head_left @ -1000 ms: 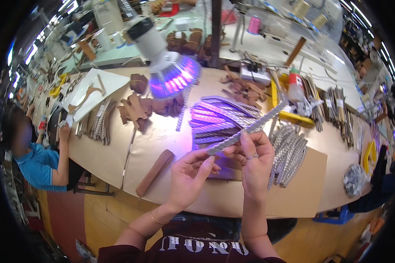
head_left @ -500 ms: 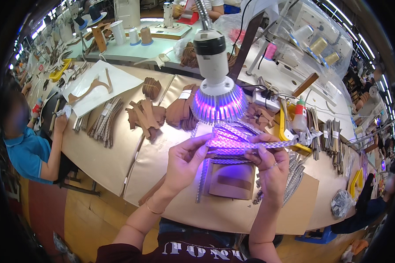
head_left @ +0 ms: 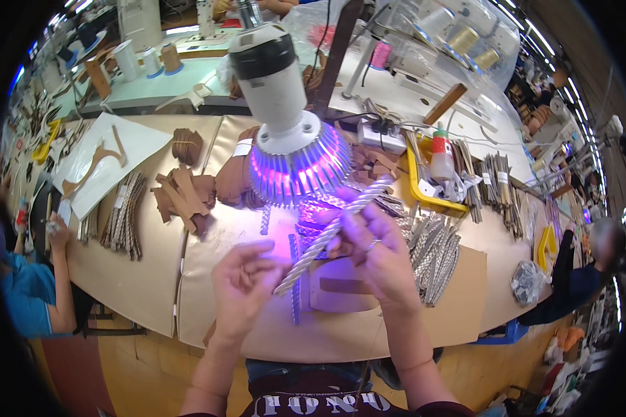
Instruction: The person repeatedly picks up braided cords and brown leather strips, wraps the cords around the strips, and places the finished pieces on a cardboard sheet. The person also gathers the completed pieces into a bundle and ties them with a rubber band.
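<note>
A long, narrow patterned strip [head_left: 330,233] is held slantwise just under the lamp [head_left: 285,118], running from about 7 o'clock near the left hand [head_left: 242,285] up to about 1 o'clock past the right hand [head_left: 377,254]. Its surface carries a pale, scale-like pattern of silver-white and grey, tinted violet where the lamp's purple glow falls on it. The strip looks flat and slightly bowed along its length; its upper end reaches out beyond the right fingers, close to the lamp's ribbed metal collar.

The right hand grasps the strip near its middle, thumb and fingers pinched round it, a ring showing on one finger. The left hand has its fingers curled at the strip's lower end; the fingertips meet the strip there, though how firmly they grip cannot be told.

Below the hands, at 6 o'clock from the strip, a second strip [head_left: 294,278] of the same pattern lies flat on the workbench [head_left: 139,278], beside a cardboard piece [head_left: 344,292]. At 3 o'clock from the right hand lies a heap of like patterned strips [head_left: 435,250], fanned out on the bench. At 9 o'clock from the lamp sit brown leather cut pieces [head_left: 184,198], and further left a bundle of strips [head_left: 122,219]. At 2 o'clock stands a yellow tray [head_left: 424,198] with a red-capped bottle [head_left: 442,153] by it. Another person in a blue shirt [head_left: 24,306] sits at the bench's left edge.
</note>
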A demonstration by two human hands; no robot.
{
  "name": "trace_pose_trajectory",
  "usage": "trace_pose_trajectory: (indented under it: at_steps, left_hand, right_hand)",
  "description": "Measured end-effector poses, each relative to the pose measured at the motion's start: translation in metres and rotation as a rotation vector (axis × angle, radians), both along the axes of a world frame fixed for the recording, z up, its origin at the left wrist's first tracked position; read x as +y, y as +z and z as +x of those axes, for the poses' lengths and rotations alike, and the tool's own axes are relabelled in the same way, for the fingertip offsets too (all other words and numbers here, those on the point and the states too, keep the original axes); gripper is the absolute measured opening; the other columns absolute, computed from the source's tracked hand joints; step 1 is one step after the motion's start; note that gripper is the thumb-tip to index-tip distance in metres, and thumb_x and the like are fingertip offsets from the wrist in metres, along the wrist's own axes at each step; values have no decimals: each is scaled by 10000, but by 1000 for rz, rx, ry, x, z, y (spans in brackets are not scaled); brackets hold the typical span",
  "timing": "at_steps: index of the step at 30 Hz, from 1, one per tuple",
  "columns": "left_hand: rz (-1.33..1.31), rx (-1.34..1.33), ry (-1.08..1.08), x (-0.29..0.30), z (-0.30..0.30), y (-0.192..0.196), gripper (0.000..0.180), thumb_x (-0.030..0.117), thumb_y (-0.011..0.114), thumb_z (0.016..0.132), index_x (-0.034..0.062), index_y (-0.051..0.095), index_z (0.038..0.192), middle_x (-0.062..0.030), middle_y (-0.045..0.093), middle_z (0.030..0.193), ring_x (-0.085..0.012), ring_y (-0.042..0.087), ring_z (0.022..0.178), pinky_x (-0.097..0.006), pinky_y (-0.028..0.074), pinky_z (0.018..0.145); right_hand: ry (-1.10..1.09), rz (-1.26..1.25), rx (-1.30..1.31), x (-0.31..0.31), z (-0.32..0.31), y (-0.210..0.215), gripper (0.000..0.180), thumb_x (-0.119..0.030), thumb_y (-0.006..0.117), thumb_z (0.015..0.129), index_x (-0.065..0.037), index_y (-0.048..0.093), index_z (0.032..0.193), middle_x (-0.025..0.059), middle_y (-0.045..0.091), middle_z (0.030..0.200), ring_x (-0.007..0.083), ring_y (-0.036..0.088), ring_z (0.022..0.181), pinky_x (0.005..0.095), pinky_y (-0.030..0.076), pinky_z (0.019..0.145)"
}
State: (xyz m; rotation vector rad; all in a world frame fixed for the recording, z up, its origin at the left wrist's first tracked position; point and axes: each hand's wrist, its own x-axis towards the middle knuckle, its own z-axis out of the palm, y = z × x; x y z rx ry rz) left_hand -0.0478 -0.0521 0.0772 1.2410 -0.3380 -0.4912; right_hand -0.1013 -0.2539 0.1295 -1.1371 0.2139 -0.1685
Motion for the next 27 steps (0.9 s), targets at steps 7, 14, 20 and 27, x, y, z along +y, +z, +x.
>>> trace_pose_trajectory:
  at_steps: [7,14,20,27]
  left_hand:
    - [-272,267,-203,27,-42,-19,299,-54,573,927,-77,515,1219,-271,652,1138,-280,683,1038,-370,575,917]
    - [-178,124,-108,29,-39,-21,252,-39,561,936,-74,562,1186,-205,676,1116,-241,675,1052,-331,545,912]
    - [247,-562,33,11,-50,-37,321,24,698,821,39,662,1140,-127,671,1154,-281,670,1010,-359,524,881]
    - [281,-732,6,-19,-78,-64,472,171,755,812,1,599,1224,-180,571,1308,-345,565,1198,-425,471,973]
  right_hand:
    - [223,-81,163,25,19,4,354,-193,525,1026,-3,556,1324,19,684,898,4,476,614,158,408,565]
    - [230,-212,233,31,11,16,308,-206,526,1029,4,617,1235,-28,609,761,16,465,667,186,360,591]
    - [92,-1069,259,0,-38,39,297,-230,536,1020,21,688,977,-5,565,679,72,495,640,236,392,607]
    - [272,-1595,600,12,-43,54,244,-167,636,925,-2,622,746,144,586,626,322,579,591,402,433,569]
